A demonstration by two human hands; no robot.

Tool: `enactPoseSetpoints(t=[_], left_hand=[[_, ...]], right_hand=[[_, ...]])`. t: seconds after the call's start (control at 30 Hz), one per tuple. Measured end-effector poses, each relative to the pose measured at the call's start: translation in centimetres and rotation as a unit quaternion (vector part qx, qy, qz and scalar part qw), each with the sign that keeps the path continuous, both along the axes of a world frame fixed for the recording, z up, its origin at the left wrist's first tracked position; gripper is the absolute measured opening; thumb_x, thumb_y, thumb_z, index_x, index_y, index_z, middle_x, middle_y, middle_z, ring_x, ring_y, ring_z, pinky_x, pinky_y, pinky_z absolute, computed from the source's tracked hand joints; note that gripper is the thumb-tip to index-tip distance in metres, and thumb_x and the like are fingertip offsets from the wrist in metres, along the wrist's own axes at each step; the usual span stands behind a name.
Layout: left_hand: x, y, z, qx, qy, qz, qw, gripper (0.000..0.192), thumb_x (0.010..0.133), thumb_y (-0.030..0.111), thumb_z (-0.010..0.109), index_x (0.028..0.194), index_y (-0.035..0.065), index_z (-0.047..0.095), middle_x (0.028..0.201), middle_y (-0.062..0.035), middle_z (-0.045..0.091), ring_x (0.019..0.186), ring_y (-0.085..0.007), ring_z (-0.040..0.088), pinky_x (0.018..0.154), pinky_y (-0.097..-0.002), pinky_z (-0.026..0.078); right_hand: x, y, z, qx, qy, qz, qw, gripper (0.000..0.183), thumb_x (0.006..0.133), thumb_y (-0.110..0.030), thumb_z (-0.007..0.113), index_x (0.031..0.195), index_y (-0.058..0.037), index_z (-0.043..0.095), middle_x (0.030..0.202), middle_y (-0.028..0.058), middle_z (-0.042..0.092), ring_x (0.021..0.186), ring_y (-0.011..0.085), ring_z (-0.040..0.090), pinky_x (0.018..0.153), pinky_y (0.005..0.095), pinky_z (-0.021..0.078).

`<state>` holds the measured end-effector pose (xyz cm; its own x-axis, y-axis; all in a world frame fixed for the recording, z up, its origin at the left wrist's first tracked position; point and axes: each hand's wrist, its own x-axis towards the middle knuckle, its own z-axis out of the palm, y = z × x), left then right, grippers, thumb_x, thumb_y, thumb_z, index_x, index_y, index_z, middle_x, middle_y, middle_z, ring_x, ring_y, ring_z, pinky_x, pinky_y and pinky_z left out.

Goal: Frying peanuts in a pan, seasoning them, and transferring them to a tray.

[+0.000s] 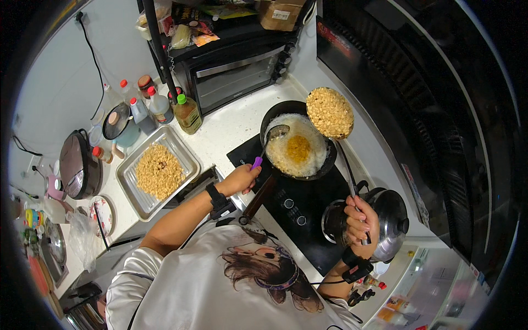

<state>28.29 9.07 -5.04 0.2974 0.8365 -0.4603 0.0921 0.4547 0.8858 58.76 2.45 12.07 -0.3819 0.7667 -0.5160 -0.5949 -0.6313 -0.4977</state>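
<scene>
My left hand (pixel 240 180) grips the purple handle of a ladle (pixel 279 131), whose bowl rests in a black wok (pixel 273 110). Foamy hot oil (pixel 284 156) fills the wok, with a darker yellow patch in the middle. By its long metal handle, my right hand (pixel 362 220) holds a skimmer (pixel 350 169) above the wok's right rim. Pale golden fried pieces, possibly peanuts (pixel 330 112), are heaped on the skimmer and cover its bowl. The wok sits on a black glass cooktop (pixel 303 222), its wooden handle (pixel 259 198) pointing back towards my body.
A metal tray (pixel 128 177) holding more golden pieces (pixel 160 171) lies on the left counter. Behind it stand several sauce bottles (pixel 187 115) and a lidded pot (pixel 120 123). A toaster oven (pixel 239 74) is at the back. A lidded steel pot (pixel 385 218) stands beside my right hand.
</scene>
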Motion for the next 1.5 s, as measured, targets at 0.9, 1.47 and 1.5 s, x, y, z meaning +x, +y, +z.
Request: enactPoseSetpoints(t=[0.9, 1.47, 1.5], left_hand=[[-1.2, 0.0, -2.4, 0.14, 0.203, -0.052, 0.968, 0.039, 0.086, 0.034, 0.058, 0.097, -0.002, 0.05, 0.069, -0.0082, 0.058, 0.055, -0.0137, 0.056, 0.049, -0.0265, 0.045], [-10.1, -6.7, -3.1, -0.017, 0.137, 0.038, 0.99, 0.03, 0.093, 0.032, 0.047, 0.1, 0.0024, 0.05, 0.078, -0.0023, 0.059, 0.063, -0.0084, 0.052, 0.056, -0.0219, 0.044], [-10.9, -7.6, -3.9, -0.029, 0.159, 0.04, 0.986, 0.03, 0.093, 0.032, 0.047, 0.099, 0.0026, 0.05, 0.078, -0.0021, 0.059, 0.062, -0.0086, 0.053, 0.055, -0.022, 0.045]], right_hand=[[0.3, -1.3, 2.1, 0.03, -0.02, 0.024, 0.999, 0.015, 0.095, -0.019, 0.037, 0.088, -0.0052, 0.039, 0.053, -0.0039, 0.035, 0.028, 0.0015, 0.027, 0.021, 0.0191, 0.0189], [0.6, 0.2, -1.4, 0.034, 0.024, 0.046, 0.998, 0.017, 0.096, -0.02, 0.04, 0.087, -0.0064, 0.047, 0.053, -0.0039, 0.036, 0.03, 0.0025, 0.028, 0.022, 0.0192, 0.0228], [0.2, 0.4, -1.7, 0.032, 0.0, 0.032, 0.999, 0.017, 0.096, -0.02, 0.041, 0.087, -0.0067, 0.047, 0.053, -0.0041, 0.036, 0.03, 0.0024, 0.027, 0.022, 0.0193, 0.0219]])
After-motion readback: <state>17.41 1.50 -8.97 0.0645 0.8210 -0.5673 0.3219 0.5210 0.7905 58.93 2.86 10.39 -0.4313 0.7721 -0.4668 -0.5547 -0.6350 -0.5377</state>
